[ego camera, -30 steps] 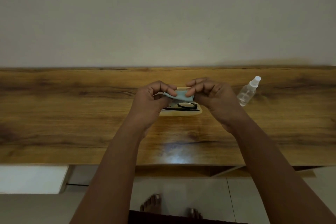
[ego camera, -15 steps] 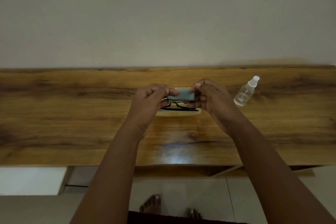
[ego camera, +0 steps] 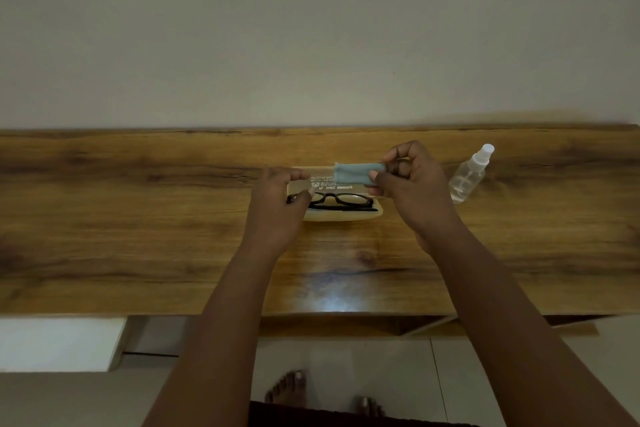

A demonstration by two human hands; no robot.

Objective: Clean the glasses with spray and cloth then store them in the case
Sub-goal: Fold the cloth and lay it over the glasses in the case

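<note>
Nearest to me: my bare feet point(ego camera: 287, 388) on the pale tiled floor point(ego camera: 485, 374), just below the front edge of the wooden table point(ego camera: 138, 236). A bright patch of reflected light sits on the table surface close to that edge, between my forearms.

Left hand point(ego camera: 277, 204): above the left end of the open case point(ego camera: 343, 215), fingers curled. It looks to hold nothing; the fingertips are close to the left end of the glasses and to the lid, but I cannot tell if they touch either.

Right hand point(ego camera: 412, 191): raised above the right end of the case. Thumb and fingers pinch the right end of the folded blue cloth point(ego camera: 358, 173). The cloth extends leftward from the pinch, free at its left end, hanging in front of the lid.

Glasses point(ego camera: 336, 202): black frame, folded, lying inside the tray of the case, lenses toward the lid, temples along the near side.

Case: pale, lying flat on the table about mid-depth, lid point(ego camera: 322, 180) open and standing behind the tray. Printed text on the lid, not legible.

Spray bottle point(ego camera: 469, 175): clear, white nozzle, on the table to the right of the case, just beyond my right hand, not touching it. It looks tilted with the nozzle away from me.

Farthest: plain wall point(ego camera: 311, 28) behind the table's back edge.
</note>
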